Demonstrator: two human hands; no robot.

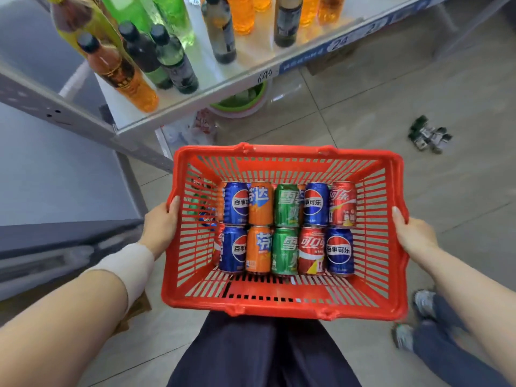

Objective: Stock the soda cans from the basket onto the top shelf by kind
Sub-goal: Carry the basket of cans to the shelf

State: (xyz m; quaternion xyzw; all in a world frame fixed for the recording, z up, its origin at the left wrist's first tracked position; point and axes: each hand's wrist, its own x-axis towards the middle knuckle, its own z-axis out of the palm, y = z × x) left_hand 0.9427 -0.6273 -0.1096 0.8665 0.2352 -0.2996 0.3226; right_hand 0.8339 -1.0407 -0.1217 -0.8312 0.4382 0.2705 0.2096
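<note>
A red plastic basket [287, 305] hangs in front of my legs. My left hand [162, 223] grips its left rim and my right hand [413, 233] grips its right rim. Several soda cans lie on their sides inside in two rows: blue Pepsi cans [236, 203], orange Fanta cans [261, 203], green Sprite cans [287, 205] and red Coca-Cola cans [343, 203]. More cans show partly beneath them. A shelf [251, 76] with bottles is above the basket; the top shelf is out of view.
Green, dark and orange drink bottles [173, 60] stand on the shelf board. A grey shelf upright [69, 121] runs along the left. Small packets [428, 135] lie on the tiled floor at right. Another person's shoes and legs [424, 317] are at lower right.
</note>
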